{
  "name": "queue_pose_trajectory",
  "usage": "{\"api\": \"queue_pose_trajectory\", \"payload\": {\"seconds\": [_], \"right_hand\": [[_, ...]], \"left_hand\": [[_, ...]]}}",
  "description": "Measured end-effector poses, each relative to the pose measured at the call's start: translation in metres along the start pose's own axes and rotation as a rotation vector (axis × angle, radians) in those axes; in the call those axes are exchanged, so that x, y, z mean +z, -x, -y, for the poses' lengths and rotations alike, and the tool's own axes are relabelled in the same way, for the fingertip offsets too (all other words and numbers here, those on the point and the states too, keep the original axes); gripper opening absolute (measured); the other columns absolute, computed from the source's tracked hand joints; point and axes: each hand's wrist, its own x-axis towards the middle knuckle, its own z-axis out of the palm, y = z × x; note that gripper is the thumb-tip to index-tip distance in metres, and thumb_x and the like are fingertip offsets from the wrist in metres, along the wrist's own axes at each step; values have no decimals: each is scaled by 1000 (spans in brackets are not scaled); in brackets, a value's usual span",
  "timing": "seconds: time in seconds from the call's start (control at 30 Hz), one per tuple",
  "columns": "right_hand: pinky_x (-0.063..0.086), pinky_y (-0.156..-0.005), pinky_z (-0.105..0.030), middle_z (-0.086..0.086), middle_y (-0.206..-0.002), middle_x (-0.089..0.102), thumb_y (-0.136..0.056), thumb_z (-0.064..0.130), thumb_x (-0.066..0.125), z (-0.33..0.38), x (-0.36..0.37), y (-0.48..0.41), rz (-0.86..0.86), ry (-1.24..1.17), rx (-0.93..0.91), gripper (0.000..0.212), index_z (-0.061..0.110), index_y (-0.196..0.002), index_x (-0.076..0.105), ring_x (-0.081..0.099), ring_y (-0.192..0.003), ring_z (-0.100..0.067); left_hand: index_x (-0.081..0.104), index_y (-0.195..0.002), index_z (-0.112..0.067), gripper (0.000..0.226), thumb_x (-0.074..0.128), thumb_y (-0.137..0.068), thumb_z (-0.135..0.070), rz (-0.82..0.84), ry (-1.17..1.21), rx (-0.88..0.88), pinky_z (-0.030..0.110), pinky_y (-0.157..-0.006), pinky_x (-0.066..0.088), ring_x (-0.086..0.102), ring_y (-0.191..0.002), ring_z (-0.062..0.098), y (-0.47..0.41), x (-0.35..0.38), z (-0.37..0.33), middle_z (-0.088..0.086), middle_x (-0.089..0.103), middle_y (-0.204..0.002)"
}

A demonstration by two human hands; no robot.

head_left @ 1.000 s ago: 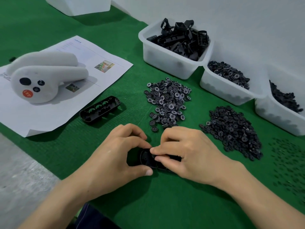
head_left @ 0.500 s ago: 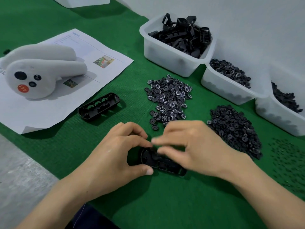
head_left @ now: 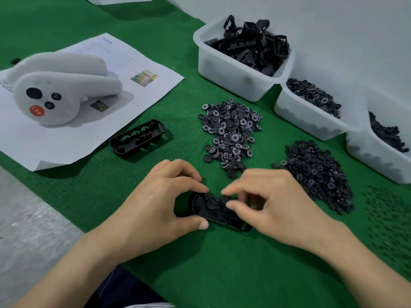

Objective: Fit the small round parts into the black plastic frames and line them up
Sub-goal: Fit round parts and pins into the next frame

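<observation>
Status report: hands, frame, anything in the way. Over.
Left hand grips black frame at its left end. Right hand pinches small round part over it. Nothing blocking.

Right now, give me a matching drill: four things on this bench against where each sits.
1 white device
2 loose frame
3 frame being fitted
4 numbered round parts

A gripped by the left hand
B on the paper sheet
C on the green mat at the paper's edge
D heaped before the bin of frames

Pairs: 1-B, 2-C, 3-A, 4-D
</observation>
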Motion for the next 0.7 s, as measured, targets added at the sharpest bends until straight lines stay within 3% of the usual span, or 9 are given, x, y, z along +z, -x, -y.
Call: {"api": "queue_pose_trajectory", "payload": {"seconds": [0.1, 0.27, 0.43, 0.7], "right_hand": [[51, -52, -35, 3, -74, 64, -78, 21, 67, 2, 5, 10, -37, 49, -55, 16, 17, -90, 75, 59, -59, -16], [45, -40, -31, 2, -69, 61, -78, 21, 70, 2, 4, 10, -32, 162, -167, 12, 19, -88, 75, 51, -50, -15], [44, -38, -31, 1, -67, 57, -79, 21, 70, 2, 4, 9, 1, 276, -240, 9, 18, -88, 73, 50, -49, -18], [45, -39, -30, 3, -69, 60, -77, 22, 73, 2, 3, 10, 1, 216, -183, 10, 21, -87, 75, 50, -48, -15]], "left_hand": [[65, -103, -33, 54, 58, -59, -63, 4, -2, 2, 3, -89, 25, 40, -104, -2, 0, 0, 0, -25, 46, -107], [65, -103, -33, 57, 54, -58, -66, 9, -3, -2, 3, -88, 26, 40, -105, -1, 0, -1, -1, -25, 46, -107], [66, -102, -33, 57, 54, -57, -66, 5, 0, -5, 5, -89, 26, 41, -105, 0, -1, 0, -1, -25, 47, -107], [66, -103, -32, 57, 55, -58, -65, 3, -5, -1, 4, -89, 26, 42, -104, 0, -1, -1, -2, -24, 47, -106]]}}
